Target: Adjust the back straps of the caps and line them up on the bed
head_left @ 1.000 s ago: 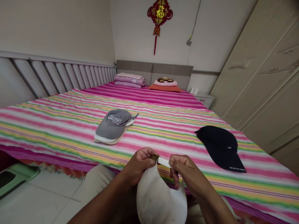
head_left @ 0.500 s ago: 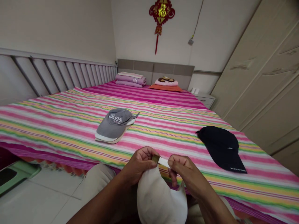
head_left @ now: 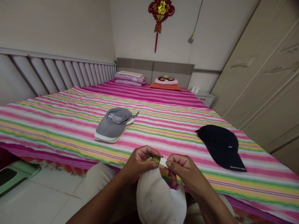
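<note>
A white baseball cap (head_left: pixel 158 199) hangs between my hands at the near edge of the bed, its back opening facing up. My left hand (head_left: pixel 141 161) pinches the brass-coloured buckle (head_left: pixel 156 159) of its back strap. With thumb and fingers closed, my right hand (head_left: pixel 183 168) grips the white strap (head_left: pixel 163 162) just right of the buckle. On the bedspread beyond, to the left, lies a grey cap (head_left: pixel 114 123) with white lettering, on top of a pale cap brim. A black cap (head_left: pixel 220 146) rests to the right.
The striped bedspread (head_left: pixel 77 124) covers the bed. Folded purple bedding (head_left: pixel 129 79) and a pink folded item (head_left: pixel 166 81) sit by the headboard (head_left: pixel 170 71). A radiator (head_left: pixel 70 73) runs along the left, a wardrobe (head_left: pixel 257 84) along the right. A green stool (head_left: pixel 21 175) stands at lower left.
The left fingers have shifted slightly on the buckle, and less of the white strap shows between my hands. The cap on my lap is nearly still.
</note>
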The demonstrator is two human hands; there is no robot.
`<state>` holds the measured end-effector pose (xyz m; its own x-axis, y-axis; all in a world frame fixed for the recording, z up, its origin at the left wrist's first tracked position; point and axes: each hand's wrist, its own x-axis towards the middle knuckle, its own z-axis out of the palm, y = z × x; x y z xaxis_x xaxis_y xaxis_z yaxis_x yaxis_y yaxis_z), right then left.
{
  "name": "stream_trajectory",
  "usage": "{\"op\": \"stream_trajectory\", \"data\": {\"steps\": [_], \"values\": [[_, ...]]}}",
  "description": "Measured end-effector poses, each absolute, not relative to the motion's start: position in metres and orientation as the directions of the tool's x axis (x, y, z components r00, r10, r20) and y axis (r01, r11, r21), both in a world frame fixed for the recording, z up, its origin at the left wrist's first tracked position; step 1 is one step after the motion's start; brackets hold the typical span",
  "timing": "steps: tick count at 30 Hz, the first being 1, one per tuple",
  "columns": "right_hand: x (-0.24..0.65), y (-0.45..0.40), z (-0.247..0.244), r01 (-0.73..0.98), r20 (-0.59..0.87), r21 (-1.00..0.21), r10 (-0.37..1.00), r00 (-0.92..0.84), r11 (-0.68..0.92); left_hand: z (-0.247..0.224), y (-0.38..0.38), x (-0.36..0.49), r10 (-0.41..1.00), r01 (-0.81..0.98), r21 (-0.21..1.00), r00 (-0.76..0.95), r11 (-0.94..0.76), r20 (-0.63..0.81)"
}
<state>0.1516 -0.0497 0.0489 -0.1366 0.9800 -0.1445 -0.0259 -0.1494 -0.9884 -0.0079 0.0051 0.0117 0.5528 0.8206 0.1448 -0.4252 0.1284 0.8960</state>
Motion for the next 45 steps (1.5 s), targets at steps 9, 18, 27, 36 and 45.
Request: {"op": "stream_trajectory", "data": {"steps": [9, 18, 27, 36, 45], "values": [[0.152, -0.048, 0.044, -0.019, -0.176, -0.983, 0.972, -0.153, -0.181, 0.013, 0.003, -0.006, 0.835, -0.433, 0.894, 0.53, 0.117, 0.147], [0.152, -0.047, 0.044, -0.037, -0.139, -0.989, 0.984, -0.109, -0.144, 0.013, 0.003, -0.007, 0.84, -0.433, 0.899, 0.509, 0.063, 0.186], [0.148, -0.048, 0.043, -0.035, -0.115, -0.992, 0.98, -0.16, -0.123, 0.011, 0.001, -0.005, 0.827, -0.451, 0.889, 0.526, 0.076, 0.196], [0.155, -0.047, 0.045, 0.005, -0.057, -0.998, 0.984, -0.171, -0.056, 0.013, -0.001, -0.003, 0.826, -0.496, 0.847, 0.547, 0.193, 0.133], [0.159, -0.047, 0.043, 0.01, -0.07, -0.998, 0.972, -0.223, -0.069, 0.006, 0.001, -0.006, 0.804, -0.515, 0.82, 0.582, 0.249, 0.121]]}}
